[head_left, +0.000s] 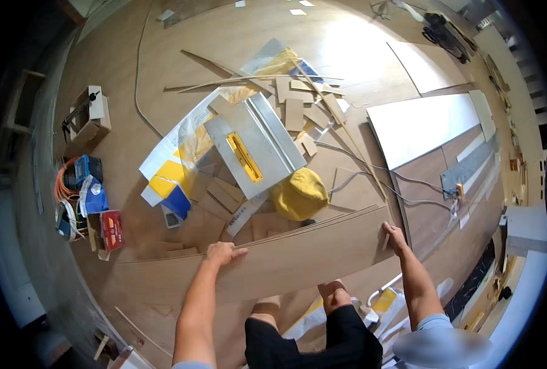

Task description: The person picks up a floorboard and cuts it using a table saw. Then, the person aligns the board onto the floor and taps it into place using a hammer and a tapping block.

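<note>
A few long, thin brown wood boards (304,252) lie together across the space in front of my legs, their far edges slightly fanned. My left hand (224,253) grips the upper edge near the middle, thumb along the face. At the right end, my right hand (394,238) has its fingers closed around the boards' end. Beyond the boards stands a grey table saw (224,123) with a yellow blade insert (244,158). A yellow cap (301,194) rests against the saw's near right corner.
Small wood offcuts (294,114) and long thin strips (215,82) litter the floor around the saw. A white panel (418,129) lies at right with grey cables (409,202) near it. At left sit a red box (111,230), an orange cord coil (66,184) and a cardboard box (92,126).
</note>
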Tool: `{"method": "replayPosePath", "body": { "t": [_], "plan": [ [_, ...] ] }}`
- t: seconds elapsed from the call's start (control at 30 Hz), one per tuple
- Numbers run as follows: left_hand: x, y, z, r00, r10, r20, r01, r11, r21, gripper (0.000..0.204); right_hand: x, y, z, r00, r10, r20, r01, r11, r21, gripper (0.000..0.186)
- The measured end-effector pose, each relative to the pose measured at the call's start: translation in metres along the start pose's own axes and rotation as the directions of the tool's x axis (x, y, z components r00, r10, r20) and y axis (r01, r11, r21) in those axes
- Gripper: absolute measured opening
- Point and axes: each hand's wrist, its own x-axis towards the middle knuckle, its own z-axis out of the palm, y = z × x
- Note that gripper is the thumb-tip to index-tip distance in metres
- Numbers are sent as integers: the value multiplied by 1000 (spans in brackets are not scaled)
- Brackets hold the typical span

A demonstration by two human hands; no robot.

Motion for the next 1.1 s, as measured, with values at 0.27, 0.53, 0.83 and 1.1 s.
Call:
{"method": "replayPosePath", "body": {
  "t": [0.27,0.53,0.83,1.1],
  "plan": [
    [196,-98,104,991,-68,115,56,993,102,101,218,100,114,993,-119,17,118,989,84,44],
    [254,-141,182,929,262,-262,-209,954,213,83,296,162,141,987,-159,-37,158,987,-28,41],
    [183,-154,244,124,-185,-975,-215,954,-209,26,352,192,135,722,-655,-222,485,709,-512,59],
    [101,-156,368,763,-634,127,-438,-651,-620,44,272,132,137,673,-723,-160,650,680,-339,54]
  ]
}}
